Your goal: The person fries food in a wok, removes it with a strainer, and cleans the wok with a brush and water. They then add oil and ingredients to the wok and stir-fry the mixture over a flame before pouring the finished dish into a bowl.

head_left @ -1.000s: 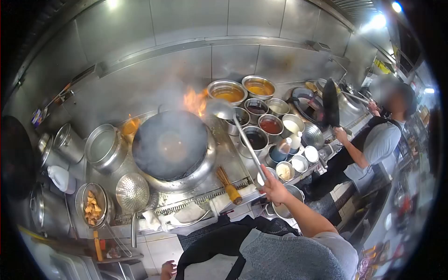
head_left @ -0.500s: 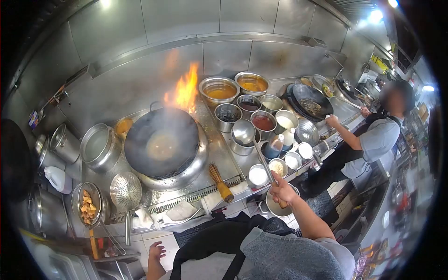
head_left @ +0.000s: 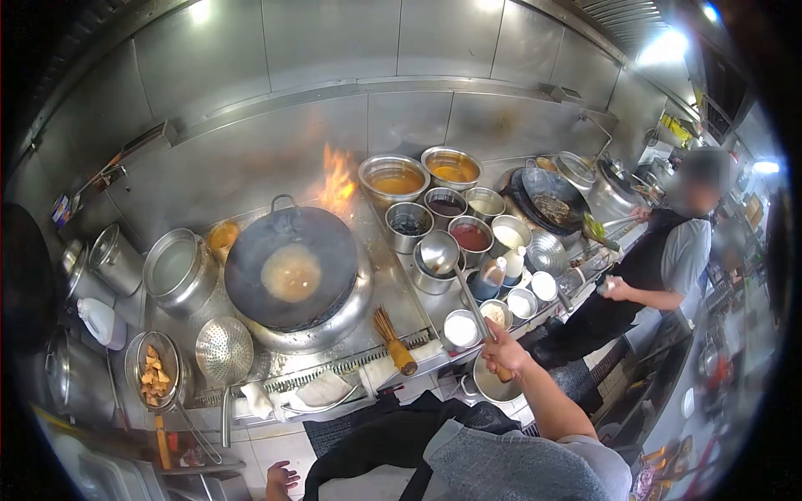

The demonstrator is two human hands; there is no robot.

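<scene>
Drawn back from the flames (head_left: 337, 182) since a second ago, the ladle (head_left: 469, 295) is over a pot (head_left: 431, 282) on the metal desk (head_left: 403, 299), before a panelled steel wall (head_left: 330, 40). Its round bowl (head_left: 439, 249) gleams; the right hand (head_left: 505, 351) grips its long, wood-ended handle (head_left: 478, 313), the left hand (head_left: 281, 478) is empty, fingers bent

A panelled metal wall (head_left: 330, 46) rises behind the steel counter (head_left: 397, 285); pale floor tiles (head_left: 266, 444) show beside dark mats (head_left: 334, 432); a bright lamp (head_left: 666, 48) shines overhead.
</scene>
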